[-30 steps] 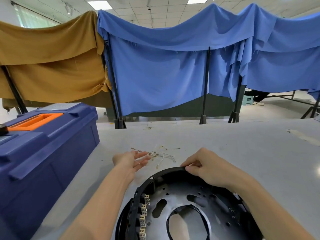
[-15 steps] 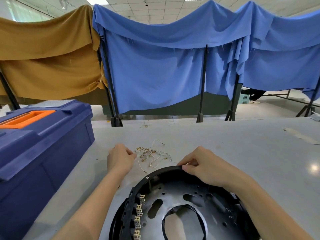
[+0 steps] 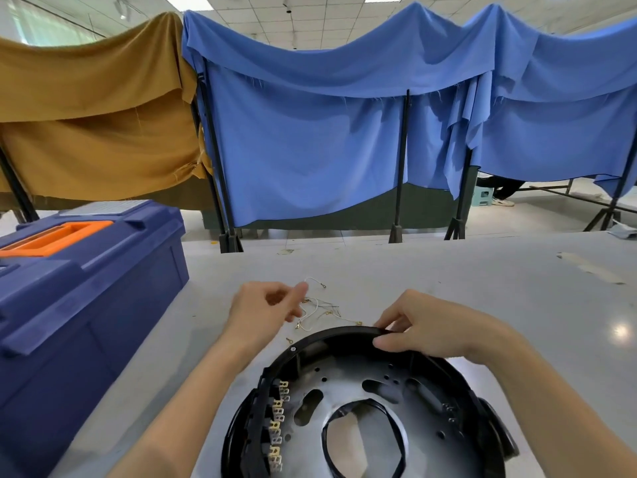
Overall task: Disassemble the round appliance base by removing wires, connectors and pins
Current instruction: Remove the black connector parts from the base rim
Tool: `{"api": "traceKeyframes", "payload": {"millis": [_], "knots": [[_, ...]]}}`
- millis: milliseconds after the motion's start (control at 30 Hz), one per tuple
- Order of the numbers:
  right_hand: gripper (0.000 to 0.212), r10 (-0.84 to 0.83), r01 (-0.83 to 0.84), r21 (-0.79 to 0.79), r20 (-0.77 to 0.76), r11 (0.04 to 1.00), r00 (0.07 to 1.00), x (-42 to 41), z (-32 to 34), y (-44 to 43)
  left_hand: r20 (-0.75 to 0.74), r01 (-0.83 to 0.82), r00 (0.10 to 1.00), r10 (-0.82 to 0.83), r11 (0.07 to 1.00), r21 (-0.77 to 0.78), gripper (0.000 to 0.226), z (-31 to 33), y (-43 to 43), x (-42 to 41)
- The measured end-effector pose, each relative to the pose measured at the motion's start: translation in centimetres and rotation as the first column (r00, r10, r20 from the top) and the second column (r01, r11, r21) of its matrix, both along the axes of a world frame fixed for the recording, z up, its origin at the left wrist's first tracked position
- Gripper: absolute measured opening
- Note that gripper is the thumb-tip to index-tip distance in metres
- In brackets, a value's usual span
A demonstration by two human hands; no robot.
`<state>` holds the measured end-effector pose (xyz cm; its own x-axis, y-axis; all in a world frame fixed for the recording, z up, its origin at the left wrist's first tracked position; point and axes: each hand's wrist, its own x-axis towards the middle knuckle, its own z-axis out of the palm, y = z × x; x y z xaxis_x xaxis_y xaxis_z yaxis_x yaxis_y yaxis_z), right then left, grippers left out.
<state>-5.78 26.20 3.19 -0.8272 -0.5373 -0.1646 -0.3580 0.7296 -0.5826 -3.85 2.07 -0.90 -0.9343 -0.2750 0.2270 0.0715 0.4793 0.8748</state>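
While right hand (image 3: 427, 326) grips base rim (image 3: 327, 334), left hand (image 3: 262, 305) beside wires (image 3: 315, 310), grasp unclear.

Grey table (image 3: 448, 270), matte, glare spot (image 3: 618, 329) at right, tape scrap (image 3: 586, 267) near the far right edge. Blue toolbox (image 3: 86, 288) with orange handle (image 3: 51, 238) sits on the left side of the table. Behind the table: blue cloth (image 3: 344, 132) and mustard cloth (image 3: 96, 125) draped over black pole stands (image 3: 400, 167), mustard on the left. Dark green panel (image 3: 344, 215) shows under the blue hem. Pale glossy floor (image 3: 517, 215), small teal stool (image 3: 484, 194) past the cloth at right. Tiled drop ceiling (image 3: 310, 15), flush light panels (image 3: 186, 0) lit.
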Motion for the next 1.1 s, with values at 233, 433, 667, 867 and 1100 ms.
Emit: {"api": "traceKeyframes", "payload": {"millis": [233, 433, 667, 867, 1100], "knots": [[0.018, -0.066, 0.065, -0.043, -0.037, 0.997, 0.997, 0.0, -0.3, 0.0, 0.168, 0.374, 0.926, -0.339, 0.888, -0.267, 0.03, -0.4, 1.9, 2.3], [0.017, -0.018, 0.012, -0.218, -0.024, 0.976, 1.0, 0.3, -0.8, -1.1, 0.182, 0.215, 0.971, -0.155, 0.899, -0.383, 0.034, 0.0, -0.6, 3.9], [0.025, 0.069, -0.065, -0.189, 0.014, 0.98, 0.998, 1.1, -1.5, -1.5, 0.234, 0.139, 0.972, -0.024, 0.86, -0.491, 0.035, 0.8, -1.5, 5.3], [0.022, 0.024, 0.011, -0.405, 0.08, 0.914, 0.996, 1.8, -3.6, -1.6, 0.105, 0.165, 0.986, -0.128, 0.812, -0.559, 0.024, 2.5, 3.8, 7.0], [0.031, 0.12, 0.136, -0.652, 0.332, 0.746, 0.936, 1.9, -4.9, -2.0, 0.48, 0.536, 0.748, -0.458, 0.844, -0.031, 0.049, 1.0, 8.8, 7.5]]}}
